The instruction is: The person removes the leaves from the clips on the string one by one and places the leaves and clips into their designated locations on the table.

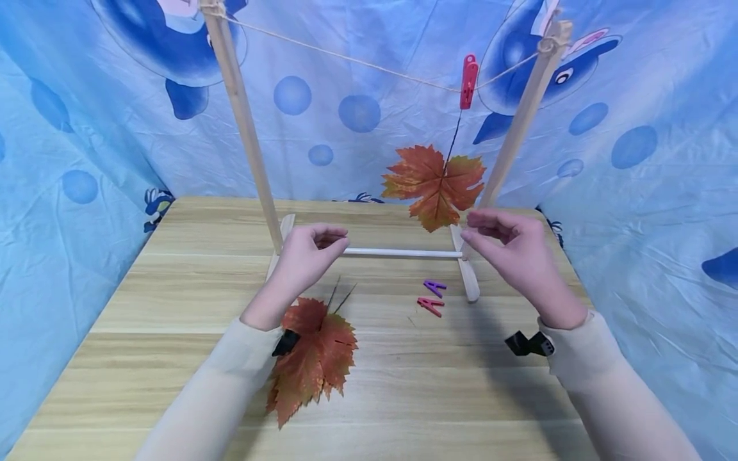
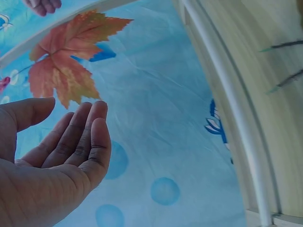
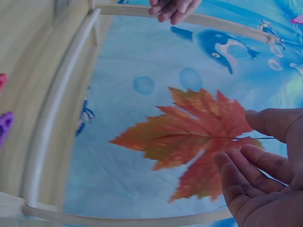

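Observation:
An orange-red artificial maple leaf (image 1: pixel 435 186) hangs by its dark stem from a red clothespin (image 1: pixel 469 83) clipped on a string (image 1: pixel 346 57). My right hand (image 1: pixel 516 256), thumb and fingers apart and holding nothing, is just right of and below that leaf, by the right post. To the left, my left hand (image 1: pixel 314 256) is also without anything in its loosely bent fingers, near the white crossbar (image 1: pixel 403 253). Below the left wrist, more maple leaves (image 1: pixel 317 358) lie on the table, overlapping, with two stems showing; the sleeve and wrist camera cover their left edge.
A purple clothespin (image 1: pixel 434 288) and a second red clothespin (image 1: pixel 430 306) lie between my hands on the wooden table (image 1: pixel 403 397). Wooden posts (image 1: pixel 245 128) carry the string and stand on feet joined by the crossbar. A blue dolphin-print cloth (image 1: pixel 369 160) surrounds the table.

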The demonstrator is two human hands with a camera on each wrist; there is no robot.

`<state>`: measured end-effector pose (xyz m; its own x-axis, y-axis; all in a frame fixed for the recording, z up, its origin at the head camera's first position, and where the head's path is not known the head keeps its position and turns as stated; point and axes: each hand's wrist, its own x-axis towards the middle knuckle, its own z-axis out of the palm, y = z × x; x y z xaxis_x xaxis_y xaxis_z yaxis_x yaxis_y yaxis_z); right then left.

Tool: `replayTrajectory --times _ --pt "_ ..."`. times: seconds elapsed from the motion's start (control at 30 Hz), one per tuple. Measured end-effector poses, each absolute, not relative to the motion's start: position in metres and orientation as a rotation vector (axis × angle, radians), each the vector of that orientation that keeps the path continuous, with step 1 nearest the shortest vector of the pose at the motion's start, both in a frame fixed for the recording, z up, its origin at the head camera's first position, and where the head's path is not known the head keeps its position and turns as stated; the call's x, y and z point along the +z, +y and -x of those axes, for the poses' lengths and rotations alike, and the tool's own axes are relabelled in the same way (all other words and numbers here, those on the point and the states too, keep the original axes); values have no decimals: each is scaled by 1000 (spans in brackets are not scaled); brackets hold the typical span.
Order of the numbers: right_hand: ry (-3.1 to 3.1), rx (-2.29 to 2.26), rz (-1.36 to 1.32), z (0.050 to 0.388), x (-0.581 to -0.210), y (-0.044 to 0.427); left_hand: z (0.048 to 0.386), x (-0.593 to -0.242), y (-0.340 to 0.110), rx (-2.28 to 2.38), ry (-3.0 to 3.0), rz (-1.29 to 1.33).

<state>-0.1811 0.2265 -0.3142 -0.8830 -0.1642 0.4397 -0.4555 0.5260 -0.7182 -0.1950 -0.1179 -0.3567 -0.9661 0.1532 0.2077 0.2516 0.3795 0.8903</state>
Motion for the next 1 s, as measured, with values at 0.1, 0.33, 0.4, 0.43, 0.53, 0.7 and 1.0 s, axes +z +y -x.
replayTrajectory --times 0.1,0.33,0.4,0.43,0.53,0.7,1.0 --pt "-2437 1276 -511 182 -298 226 197 -350 -112 -1656 -2506 407" --pt "-2329 1299 -593 189 -255 223 200 -331 -95 -1658 -2472 448" --pt "-2316 1267 -619 193 -242 222 200 -326 -90 -1683 -2463 459" --pt "-2315 1243 -628 194 -235 222 200 -324 -87 -1692 -2453 468" --pt "-2317 1161 -653 198 -214 220 202 -318 -81 -1682 -2445 506" --pt "-2386 1039 -664 203 -182 215 208 -307 -71 -1661 -2422 580" --pt "-2478 957 -672 217 -143 212 226 -272 -46 -1650 -2369 620"
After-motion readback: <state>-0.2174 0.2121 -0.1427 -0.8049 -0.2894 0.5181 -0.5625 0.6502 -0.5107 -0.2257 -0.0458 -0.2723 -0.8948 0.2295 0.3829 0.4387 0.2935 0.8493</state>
